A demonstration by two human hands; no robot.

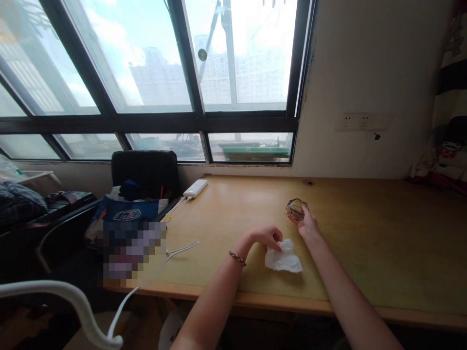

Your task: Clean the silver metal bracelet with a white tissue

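Observation:
My left hand [269, 236], with a dark bracelet [237, 258] on its wrist, pinches a crumpled white tissue [283, 258] just over the front half of the table. The tissue hangs down from the fingertips. Farther forward and to the right, my right hand [307, 223] grips a round, dark, openwork thing [296, 209] that looks like a small bowl of woven wire. Its fingers and thumb close on the lower right side of it, and the far rim shows. Tissue and openwork thing are apart.
The wooden table [383, 243] runs along the wall under a window. A white power bank [196, 188] with a cable lies at its back left. White cables [182, 250] cross the left edge. A black chair [144, 170] bears a blue bag [127, 214]. A white curved tube [62, 289] stands front left.

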